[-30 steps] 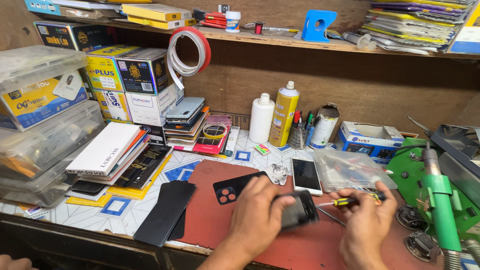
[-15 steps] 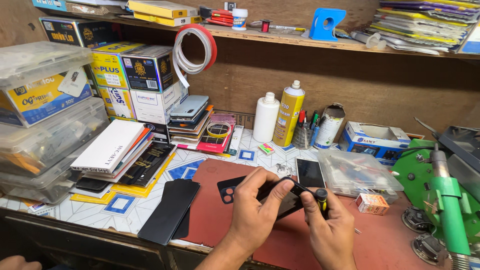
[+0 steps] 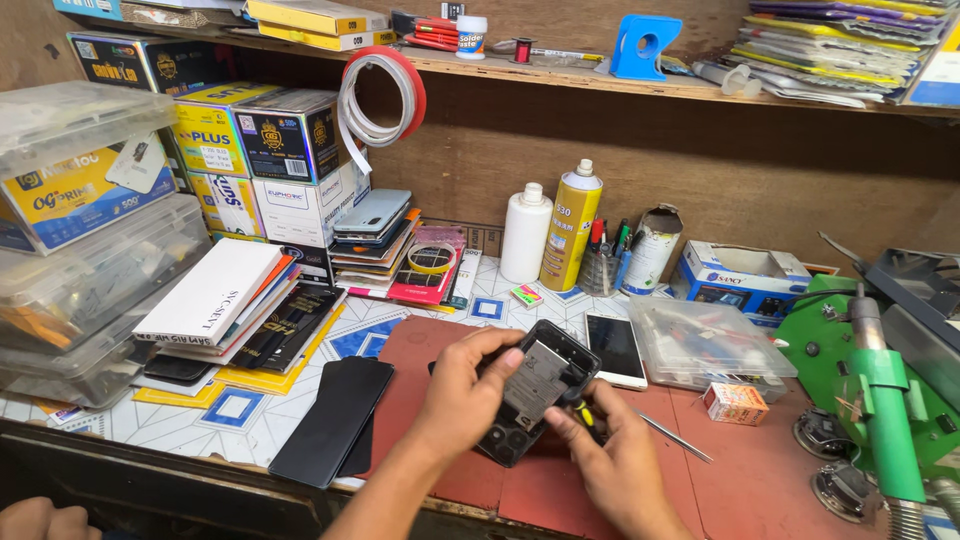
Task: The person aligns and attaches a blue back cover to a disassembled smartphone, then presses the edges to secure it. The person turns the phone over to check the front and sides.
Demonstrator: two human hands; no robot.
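**Head view: opened phone held over the red mat**

The left hand (image 3: 468,385) clamps the opened phone (image 3: 532,400), fingers curled round its upper edge, tilting it above the red mat (image 3: 770,470). The right hand (image 3: 615,462) is closed on a yellow-handled screwdriver (image 3: 588,417), tip at the phone's lower edge.

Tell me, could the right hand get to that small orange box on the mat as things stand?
Probably yes. The orange box lies in the open on the red mat, just right of the right hand, with nothing between them. But that hand holds a screwdriver, so it would likely have to put it down first.
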